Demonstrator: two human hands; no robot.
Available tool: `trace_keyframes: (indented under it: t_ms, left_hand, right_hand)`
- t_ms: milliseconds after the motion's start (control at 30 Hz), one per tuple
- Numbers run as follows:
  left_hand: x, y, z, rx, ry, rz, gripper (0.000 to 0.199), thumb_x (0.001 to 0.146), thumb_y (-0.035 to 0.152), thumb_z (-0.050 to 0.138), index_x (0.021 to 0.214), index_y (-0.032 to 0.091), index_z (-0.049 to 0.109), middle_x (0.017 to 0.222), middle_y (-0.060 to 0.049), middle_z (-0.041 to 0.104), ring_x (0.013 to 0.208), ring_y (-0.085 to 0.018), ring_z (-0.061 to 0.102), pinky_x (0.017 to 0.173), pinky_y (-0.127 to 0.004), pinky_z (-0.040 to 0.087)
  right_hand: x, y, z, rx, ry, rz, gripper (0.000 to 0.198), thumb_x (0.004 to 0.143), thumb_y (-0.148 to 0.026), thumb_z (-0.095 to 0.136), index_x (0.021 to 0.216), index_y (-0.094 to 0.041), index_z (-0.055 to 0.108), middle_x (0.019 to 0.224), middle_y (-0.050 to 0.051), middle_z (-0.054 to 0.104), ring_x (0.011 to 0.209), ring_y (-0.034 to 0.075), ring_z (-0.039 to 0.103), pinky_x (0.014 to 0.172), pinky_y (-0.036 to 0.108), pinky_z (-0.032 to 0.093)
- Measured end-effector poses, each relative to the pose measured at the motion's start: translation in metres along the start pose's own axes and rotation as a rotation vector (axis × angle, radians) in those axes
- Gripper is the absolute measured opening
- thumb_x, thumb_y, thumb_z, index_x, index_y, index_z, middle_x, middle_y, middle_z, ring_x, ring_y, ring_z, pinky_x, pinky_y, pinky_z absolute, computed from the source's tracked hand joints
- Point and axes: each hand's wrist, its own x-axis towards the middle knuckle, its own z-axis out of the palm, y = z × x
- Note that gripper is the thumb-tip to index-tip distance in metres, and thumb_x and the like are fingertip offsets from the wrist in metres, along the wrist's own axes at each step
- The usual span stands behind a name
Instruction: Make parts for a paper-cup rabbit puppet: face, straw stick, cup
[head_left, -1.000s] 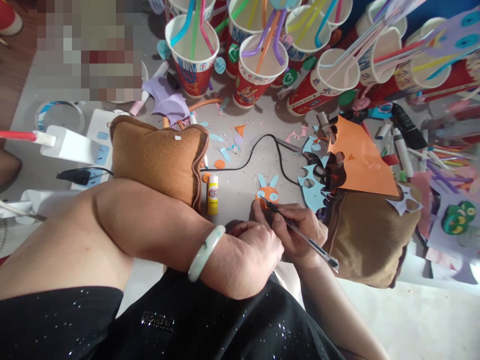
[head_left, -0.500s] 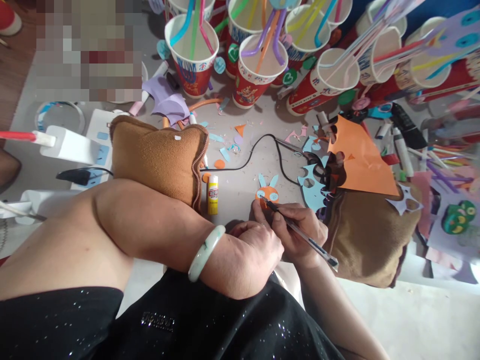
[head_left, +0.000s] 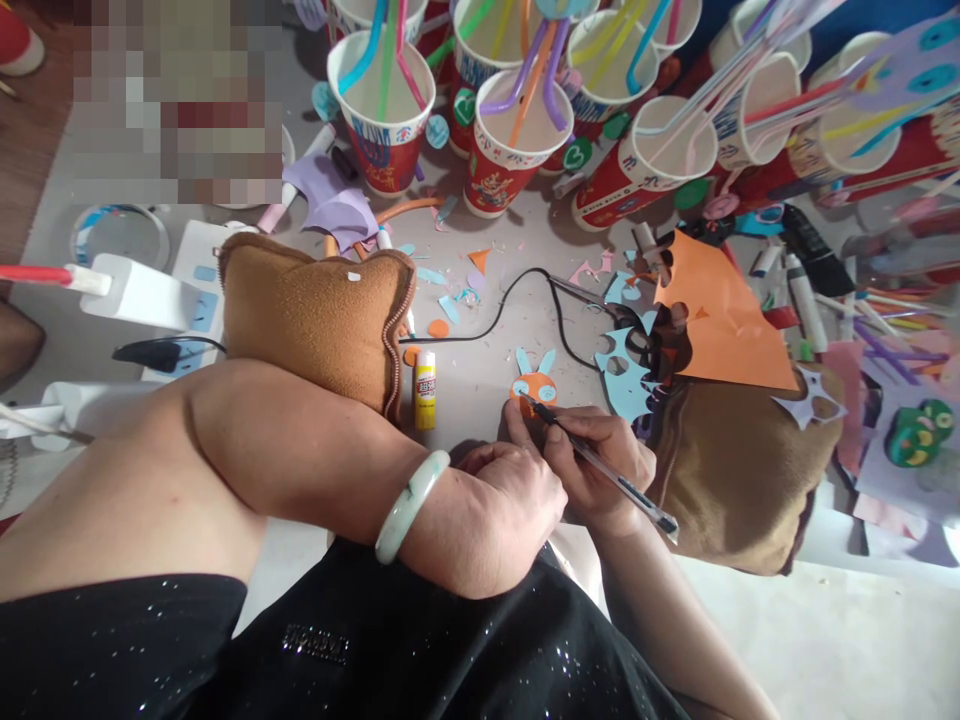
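My right hand (head_left: 604,460) grips a clear-barrelled black pen (head_left: 611,468), its tip resting on a small orange paper rabbit face (head_left: 537,385). The face has light blue ears and round blue eyes and lies flat on the table. My left hand (head_left: 517,485) is curled, with one fingertip pressed on the face's lower left edge; its thumb is hidden. A pale green bangle (head_left: 412,506) circles the left wrist. To the left stands a yellow-and-white glue stick (head_left: 424,392). Orange paper circles (head_left: 438,328) lie beyond it.
Red-and-white paper cups (head_left: 386,120) with coloured straws line the back. Brown cushions (head_left: 315,310) flank the work spot. Cut orange paper (head_left: 727,325) and blue paper scraps (head_left: 624,372) lie to the right. A black cord (head_left: 517,285) crosses the table; a power strip (head_left: 196,255) is at left.
Almost nothing differs. Both hands, the pen and the rabbit face stay in the same place; the view shifts very slightly.
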Motion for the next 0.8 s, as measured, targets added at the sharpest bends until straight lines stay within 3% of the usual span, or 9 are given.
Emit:
trace_keyframes:
  t_ms: [267, 433, 567, 800]
  left_hand:
    - [0.0017, 0.0013, 0.0014, -0.033, 0.044, -0.062, 0.059, 0.095, 0.004, 0.028, 0.148, -0.003, 0.053, 0.136, -0.041, 0.06, 0.052, -0.022, 0.071, 0.036, -0.027, 0.043]
    - [0.0054, 0.0046, 0.0073, -0.043, 0.021, -0.108, 0.064, 0.09, 0.0, 0.026, 0.144, 0.001, 0.061, 0.144, -0.039, 0.054, 0.056, -0.022, 0.073, 0.039, -0.026, 0.046]
    - [0.0051, 0.0048, 0.0056, -0.066, 0.038, -0.109, 0.066, 0.088, -0.003, 0.024, 0.142, -0.001, 0.062, 0.145, -0.04, 0.05, 0.056, -0.021, 0.074, 0.041, -0.024, 0.047]
    - [0.0034, 0.0068, 0.0019, -0.054, 0.037, -0.107, 0.066, 0.087, -0.003, 0.026, 0.139, 0.004, 0.066, 0.143, -0.04, 0.051, 0.054, -0.023, 0.073, 0.038, -0.027, 0.048]
  right_hand:
    - [0.0009, -0.0034, -0.0038, 0.01, 0.042, 0.02, 0.008, 0.089, -0.024, 0.064, 0.089, -0.024, 0.056, 0.077, 0.0, 0.078, 0.066, 0.019, 0.079, 0.047, 0.024, 0.054]
    - [-0.0035, 0.0023, -0.003, -0.033, 0.139, 0.135, 0.008, 0.085, -0.025, 0.063, 0.084, -0.024, 0.055, 0.07, -0.002, 0.075, 0.06, 0.019, 0.076, 0.046, 0.025, 0.053]
    - [-0.0042, 0.0065, -0.0032, -0.057, 0.19, 0.144, 0.009, 0.082, -0.024, 0.064, 0.081, -0.024, 0.055, 0.068, -0.003, 0.072, 0.052, 0.016, 0.068, 0.047, 0.025, 0.05]
    - [0.0018, 0.0015, -0.0042, -0.074, 0.167, 0.125, 0.011, 0.082, -0.02, 0.064, 0.082, -0.025, 0.054, 0.069, -0.004, 0.07, 0.053, 0.014, 0.066, 0.049, 0.025, 0.048]
